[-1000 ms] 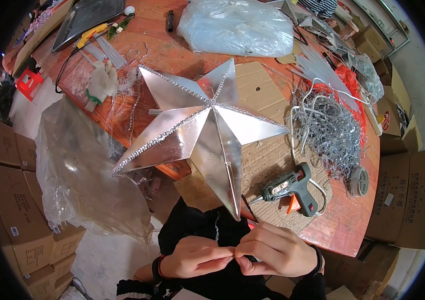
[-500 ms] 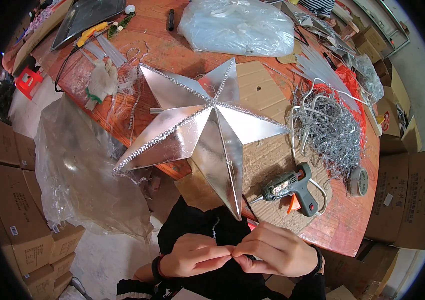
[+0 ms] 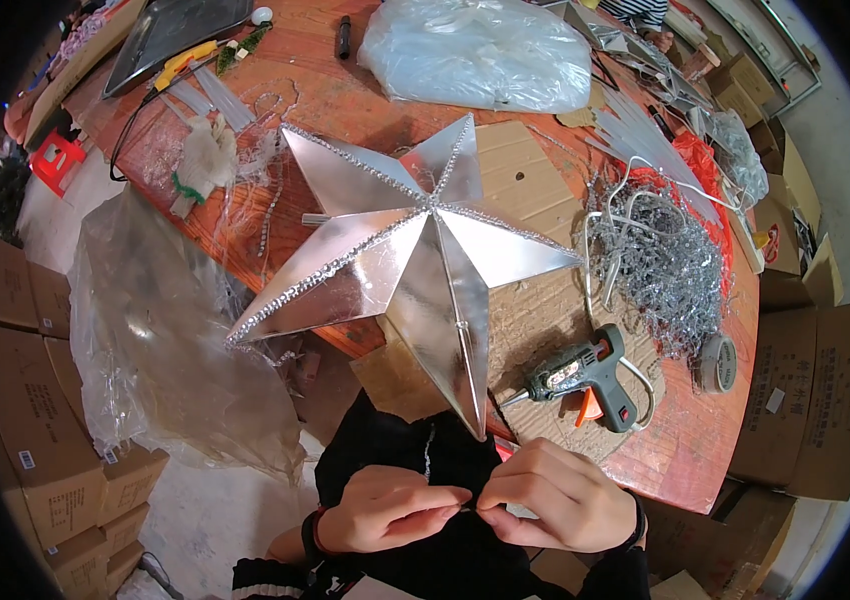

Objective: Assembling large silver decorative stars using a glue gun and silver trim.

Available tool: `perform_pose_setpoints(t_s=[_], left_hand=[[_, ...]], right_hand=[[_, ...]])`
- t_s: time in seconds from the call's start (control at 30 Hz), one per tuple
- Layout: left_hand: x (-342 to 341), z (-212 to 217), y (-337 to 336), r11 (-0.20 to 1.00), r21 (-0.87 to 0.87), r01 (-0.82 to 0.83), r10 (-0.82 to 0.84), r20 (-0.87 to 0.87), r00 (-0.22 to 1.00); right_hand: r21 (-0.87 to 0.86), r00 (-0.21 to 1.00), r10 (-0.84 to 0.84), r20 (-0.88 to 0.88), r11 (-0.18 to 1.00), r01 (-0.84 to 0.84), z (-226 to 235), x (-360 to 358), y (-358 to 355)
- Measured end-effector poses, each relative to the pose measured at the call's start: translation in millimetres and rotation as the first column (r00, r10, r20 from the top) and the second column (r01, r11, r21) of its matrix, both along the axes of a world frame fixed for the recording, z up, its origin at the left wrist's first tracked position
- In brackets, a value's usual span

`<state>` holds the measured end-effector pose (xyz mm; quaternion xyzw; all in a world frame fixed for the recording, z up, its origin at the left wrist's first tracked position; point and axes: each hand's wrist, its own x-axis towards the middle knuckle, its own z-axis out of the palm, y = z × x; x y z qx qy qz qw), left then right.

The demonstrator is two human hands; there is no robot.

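Observation:
Over my lap, below the table's near edge, my left hand (image 3: 385,510) and my right hand (image 3: 560,500) are close together, each with thumb and forefinger pinched. Whatever sits between the fingertips is too small to make out. Just above my left hand, a thin silver bead strand (image 3: 430,452) lies against my black clothing. Beyond the hands rests a large silver star (image 3: 445,285), its ridges partly trimmed with glittering silver garland; its lowest point juts over the table edge. To its right a dark glue gun (image 3: 585,378) with an orange trigger lies on cardboard (image 3: 535,315).
A silver tinsel heap (image 3: 660,265) and a tape roll (image 3: 714,364) are on the right of the red-brown table (image 3: 680,450). Farther back sit a plastic-wrapped bundle (image 3: 475,55) and a yellow glue gun (image 3: 185,66). Clear plastic sheeting (image 3: 165,340) hangs at left beside stacked cartons (image 3: 35,430).
My fingertips have drawn slightly apart, with a small gap between the two hands now. The star and tools lie as before.

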<state>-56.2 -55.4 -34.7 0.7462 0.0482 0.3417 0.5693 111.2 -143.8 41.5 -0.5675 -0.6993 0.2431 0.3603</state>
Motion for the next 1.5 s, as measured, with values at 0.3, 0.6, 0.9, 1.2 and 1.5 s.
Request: perform_pose_setpoints(t_s=[0.3,0.6,0.9,1.2,1.5], left_hand=[[0.4,0.4,0.9,1.0,-0.017,-0.022,0.022,-0.007,1.0],[-4.9,-2.3,0.9,0.998,-0.044,-0.052,0.05,-0.034,0.998],[-8.3,0.3,5.3,0.994,-0.017,-0.108,0.107,-0.045,0.993],[2.3,-2.8,-2.3,0.999,0.04,-0.001,0.0,0.026,1.0],[-2.9,-3.0,-3.0,0.998,0.047,-0.039,0.041,-0.046,0.998]], right_hand=[[0.09,0.963,-0.071,-0.261,0.991,0.097,3.9,10.6,-21.3],[-0.046,0.982,0.149,-0.118,0.987,-0.155,1.8,13.1,-13.1],[0.08,0.968,0.233,0.09,0.967,-0.24,-0.5,10.5,-5.2],[0.024,0.992,0.129,0.0,0.991,-0.129,-2.5,3.2,-1.2],[-0.018,0.997,0.053,-0.047,0.998,-0.054,-1.6,-1.2,-0.6]])
